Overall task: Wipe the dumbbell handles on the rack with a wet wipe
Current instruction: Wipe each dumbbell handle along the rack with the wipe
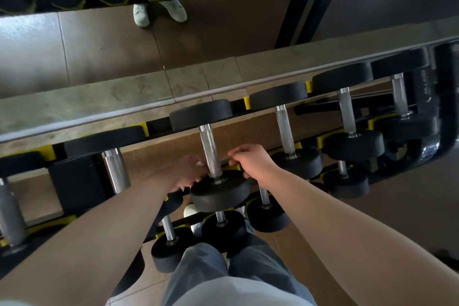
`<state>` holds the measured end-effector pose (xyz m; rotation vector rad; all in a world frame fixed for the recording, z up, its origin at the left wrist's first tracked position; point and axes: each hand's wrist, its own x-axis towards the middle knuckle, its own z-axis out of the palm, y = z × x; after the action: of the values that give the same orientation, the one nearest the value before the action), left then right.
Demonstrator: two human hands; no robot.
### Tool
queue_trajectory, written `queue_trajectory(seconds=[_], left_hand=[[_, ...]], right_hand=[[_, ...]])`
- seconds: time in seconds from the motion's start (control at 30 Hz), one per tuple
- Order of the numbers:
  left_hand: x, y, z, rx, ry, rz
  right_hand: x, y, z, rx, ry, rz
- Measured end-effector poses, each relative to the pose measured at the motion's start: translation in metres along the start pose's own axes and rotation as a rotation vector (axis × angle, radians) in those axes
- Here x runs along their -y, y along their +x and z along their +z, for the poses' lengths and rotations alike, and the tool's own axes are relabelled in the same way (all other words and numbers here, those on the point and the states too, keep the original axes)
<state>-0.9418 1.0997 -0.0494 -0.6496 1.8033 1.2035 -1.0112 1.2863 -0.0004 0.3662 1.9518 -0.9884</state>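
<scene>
A black dumbbell with a silver handle (pixel 210 150) lies on the top tier of the rack (pixel 444 117), in the middle of the view. My left hand (pixel 187 174) is just left of the handle's near end, blurred, holding a white wet wipe (pixel 200 163) of which only bits show. My right hand (pixel 250 160) hovers at the right of the same handle with its fingers loosely curled, holding nothing that I can see. Its fingertips are close to the handle, and contact is unclear.
More dumbbells (pixel 285 126) sit along the top tier on yellow cradles, and smaller ones (pixel 265 208) on lower tiers. A mirror (pixel 99 45) behind the rack reflects the floor and white shoes. My legs in grey trousers (pixel 223 273) stand close to the rack.
</scene>
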Motion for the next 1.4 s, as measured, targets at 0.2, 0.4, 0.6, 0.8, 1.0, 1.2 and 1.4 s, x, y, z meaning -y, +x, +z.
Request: queue_trajectory(seconds=[0.2,0.4,0.6,0.8,1.0,1.2,1.4], left_hand=[[-0.008,0.040,-0.026,-0.093,-0.741,-0.056],[0.008,0.021,-0.010,0.072,0.006,-0.032],[-0.011,0.019,-0.020,-0.164,-0.301,-0.018],[-0.021,0.006,-0.012,-0.251,-0.323,0.081],[0.018,-0.023,0.002,-0.137,0.005,-0.032],[0.001,-0.044,-0.006,-0.286,-0.300,0.097],[-0.005,-0.046,-0.011,-0.294,-0.483,0.129]], right_hand=[[0.006,0.003,0.000,0.039,-0.057,0.016],[0.001,0.004,0.001,0.034,-0.045,-0.004],[-0.001,0.002,-0.006,0.038,-0.005,0.018],[-0.006,-0.001,-0.004,0.025,-0.027,0.018],[-0.002,-0.005,0.000,0.014,-0.080,-0.064],[0.009,-0.017,0.022,0.062,-0.313,-0.401],[0.021,-0.011,0.034,-0.055,-0.255,-0.471]])
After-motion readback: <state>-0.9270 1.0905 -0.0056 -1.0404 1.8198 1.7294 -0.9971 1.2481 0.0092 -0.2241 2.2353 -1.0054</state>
